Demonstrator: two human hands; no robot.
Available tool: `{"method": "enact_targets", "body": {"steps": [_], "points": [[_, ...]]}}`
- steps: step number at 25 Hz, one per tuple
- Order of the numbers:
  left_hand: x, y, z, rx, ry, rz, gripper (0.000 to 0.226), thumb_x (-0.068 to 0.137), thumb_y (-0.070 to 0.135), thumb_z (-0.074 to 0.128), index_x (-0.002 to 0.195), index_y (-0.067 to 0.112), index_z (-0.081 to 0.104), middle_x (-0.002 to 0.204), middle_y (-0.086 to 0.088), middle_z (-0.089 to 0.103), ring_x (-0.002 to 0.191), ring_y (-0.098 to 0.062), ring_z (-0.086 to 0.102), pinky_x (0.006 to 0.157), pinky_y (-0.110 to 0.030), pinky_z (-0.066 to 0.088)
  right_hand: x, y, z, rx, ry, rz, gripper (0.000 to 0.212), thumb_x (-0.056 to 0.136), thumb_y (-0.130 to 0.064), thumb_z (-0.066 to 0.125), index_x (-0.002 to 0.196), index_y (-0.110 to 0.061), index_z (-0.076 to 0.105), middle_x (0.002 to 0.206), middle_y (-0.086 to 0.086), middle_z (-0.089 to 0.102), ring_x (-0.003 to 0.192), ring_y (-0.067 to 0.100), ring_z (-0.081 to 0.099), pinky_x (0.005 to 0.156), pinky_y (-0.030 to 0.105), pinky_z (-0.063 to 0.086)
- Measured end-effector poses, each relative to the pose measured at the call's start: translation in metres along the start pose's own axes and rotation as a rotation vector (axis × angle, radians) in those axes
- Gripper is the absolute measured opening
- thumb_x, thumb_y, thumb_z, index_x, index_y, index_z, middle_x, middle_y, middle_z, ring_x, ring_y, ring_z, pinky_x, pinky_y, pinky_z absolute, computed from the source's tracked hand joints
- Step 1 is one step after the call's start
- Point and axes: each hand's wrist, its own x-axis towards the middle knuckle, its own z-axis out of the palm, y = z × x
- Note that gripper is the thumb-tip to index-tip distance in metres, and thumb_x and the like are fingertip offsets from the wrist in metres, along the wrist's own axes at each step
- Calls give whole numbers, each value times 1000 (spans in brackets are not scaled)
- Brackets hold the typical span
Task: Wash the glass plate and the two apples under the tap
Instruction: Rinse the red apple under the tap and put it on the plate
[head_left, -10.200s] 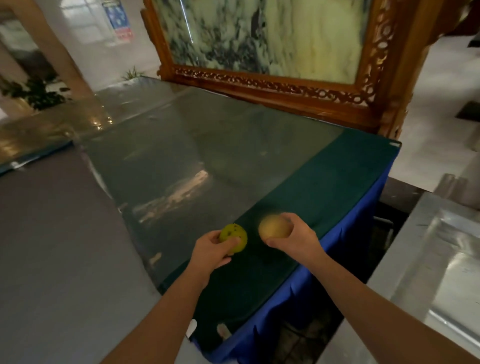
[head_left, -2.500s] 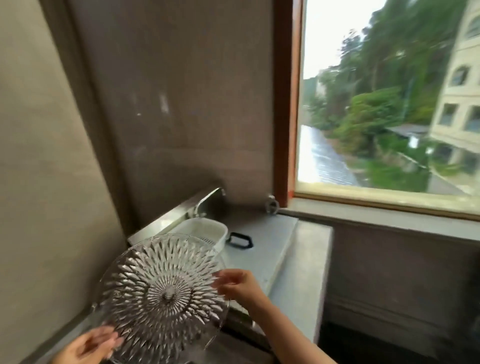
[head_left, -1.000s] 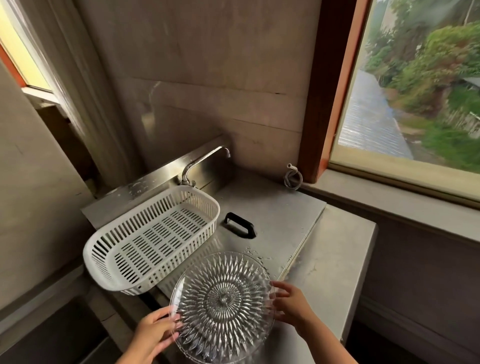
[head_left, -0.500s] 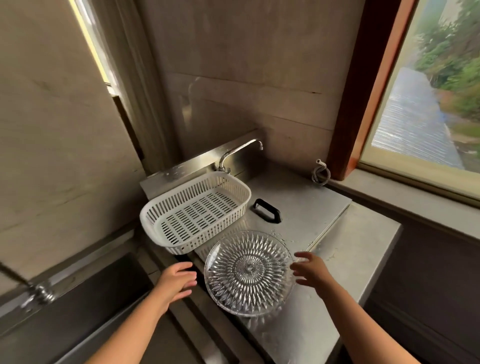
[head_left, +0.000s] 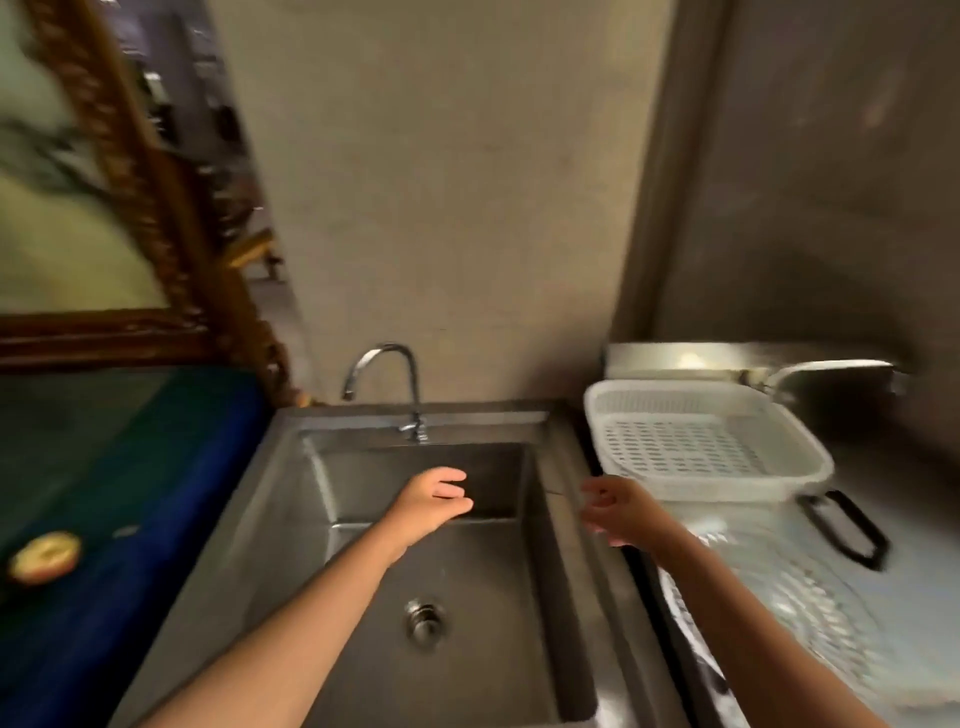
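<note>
The cut-glass plate (head_left: 810, 597) lies flat on the steel counter at the right, blurred, partly behind my right forearm. One yellowish apple (head_left: 44, 557) rests on the green-topped table at the far left; the other apple is out of sight. My left hand (head_left: 434, 501) hovers over the steel sink (head_left: 291, 519), fingers loosely apart, holding nothing. Over the sink's right rim is my right hand (head_left: 618, 512), also open with nothing in it. The curved tap (head_left: 387, 374) stands at the back of the sink; no water runs from it.
A white slotted basket (head_left: 696, 441) sits on the counter behind the plate, with a second tap (head_left: 821, 370) beyond it. A black handle (head_left: 852, 530) lies on the counter lid. The drain (head_left: 423, 618) is in the sink floor. A carved wooden frame (head_left: 150, 208) rises behind the table.
My view has swung left from the counter to the sink. Both hands have let go of the plate, which now lies on the counter, and have moved over the sink.
</note>
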Motion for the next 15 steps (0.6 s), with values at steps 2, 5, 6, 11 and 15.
{"method": "enact_targets", "body": {"steps": [2,5,6,11,15], "points": [[-21,-34,-51,-24,116,-54,42,82,12,63,123,13,54,122,-13,62,94,-15,59,68,-14,44,13,-36,48,-71,-103,-68,38,81,-6,65,119,-6,56,74,6,60,56,15,53,44,20,43],[-61,-78,-126,-80,318,-129,41,82,11,64,122,10,55,121,-16,63,95,-15,58,72,-14,43,35,-86,125,-137,-253,-157,36,81,-7,65,116,-8,57,73,7,63,64,18,58,48,22,46],[-72,-94,-146,-92,364,-151,41,82,10,64,122,9,56,121,-17,63,95,-15,57,72,-13,42,37,-101,149,-149,-294,-177,36,81,-6,65,116,-8,57,69,5,63,62,18,58,47,22,46],[-131,-183,-257,-260,647,-289,44,82,1,62,125,-1,52,109,-20,62,91,-17,53,59,-12,43,49,-170,302,-142,-516,-194,38,80,-5,67,116,-7,56,76,10,63,63,19,54,51,24,41],[-152,-243,-331,-442,785,-388,48,83,4,62,129,2,47,119,-22,60,94,-20,53,70,-27,43,57,-204,411,-150,-554,-212,44,79,-10,71,120,-9,56,89,9,58,68,20,53,50,23,43]]}}
